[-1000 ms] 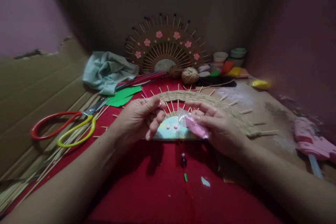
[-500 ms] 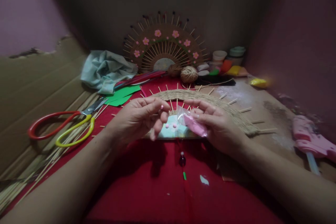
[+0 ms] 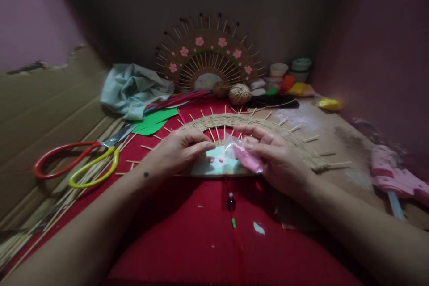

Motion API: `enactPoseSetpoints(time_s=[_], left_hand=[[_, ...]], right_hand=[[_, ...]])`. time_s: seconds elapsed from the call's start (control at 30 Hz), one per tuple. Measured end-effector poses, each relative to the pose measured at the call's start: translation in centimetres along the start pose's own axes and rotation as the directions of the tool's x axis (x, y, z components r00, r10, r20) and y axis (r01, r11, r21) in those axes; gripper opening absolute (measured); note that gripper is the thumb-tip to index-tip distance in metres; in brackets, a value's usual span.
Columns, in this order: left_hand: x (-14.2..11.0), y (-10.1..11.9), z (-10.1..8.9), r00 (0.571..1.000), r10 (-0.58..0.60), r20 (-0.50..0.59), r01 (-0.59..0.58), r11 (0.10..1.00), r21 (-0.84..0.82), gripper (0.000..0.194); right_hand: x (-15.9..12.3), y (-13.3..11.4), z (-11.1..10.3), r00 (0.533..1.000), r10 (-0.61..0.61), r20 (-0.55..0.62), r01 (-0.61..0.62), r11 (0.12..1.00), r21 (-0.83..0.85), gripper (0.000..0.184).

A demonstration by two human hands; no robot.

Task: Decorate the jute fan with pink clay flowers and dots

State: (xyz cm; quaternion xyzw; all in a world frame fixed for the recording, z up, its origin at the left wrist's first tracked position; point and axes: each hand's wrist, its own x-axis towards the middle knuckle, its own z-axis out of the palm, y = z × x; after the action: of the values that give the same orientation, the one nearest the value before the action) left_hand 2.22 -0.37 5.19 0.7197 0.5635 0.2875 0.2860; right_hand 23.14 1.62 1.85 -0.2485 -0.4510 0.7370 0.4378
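left hand [image 3: 181, 149] bent over woven fan [image 3: 231, 119], grip unclear, right hand [image 3: 278, 156] angled inward, grip around pink packet [image 3: 248, 159]

I have a half-round, straw-coloured woven fan [image 3: 231, 120] lying flat, its straight side toward the near edge of the worktop [image 3: 167, 250] and thin sticks [image 3: 340, 164] jutting past its curved rim. Its pale blue panel [image 3: 219, 170] bears small pink dots [image 3: 221, 159], and a beaded red tassel [image 3: 233, 223] trails nearward. I see the clear packet [image 3: 248, 158], pink inside, held tilted over the panel's right part.
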Motion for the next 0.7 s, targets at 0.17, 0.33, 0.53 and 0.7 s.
enactPoseSetpoints(time_s=[0.17, 0.33, 0.53, 0.7], left_hand=[[0.2, -0.8, 1.2, 0.988, 0.153, 0.019, -0.153, 0.965, 0.212, 0.017], [0.1, -1.2, 1.7, 0.968, 0.243, 0.059, -0.25, 0.929, 0.272, 0.025], [0.3, -1.2, 1.6, 0.974, 0.212, 0.078, -0.225, 0.946, 0.233, 0.026], [0.0, 0.0, 1.5, 0.991, 0.106, -0.081, -0.101, 0.993, 0.064, 0.016]], right_hand=[[0.0, 0.0, 0.0, 1.0, -0.005, -0.007, 0.005, 1.0, -0.009, 0.035], [0.0, -0.1, 0.0, 1.0, 0.007, -0.028, -0.007, 1.0, -0.022, 0.036], [0.0, -0.1, 0.1, 1.0, 0.013, -0.018, -0.013, 1.0, 0.006, 0.035], [0.0, 0.0, 0.0, 1.0, 0.008, -0.014, -0.008, 1.0, -0.016, 0.034]])
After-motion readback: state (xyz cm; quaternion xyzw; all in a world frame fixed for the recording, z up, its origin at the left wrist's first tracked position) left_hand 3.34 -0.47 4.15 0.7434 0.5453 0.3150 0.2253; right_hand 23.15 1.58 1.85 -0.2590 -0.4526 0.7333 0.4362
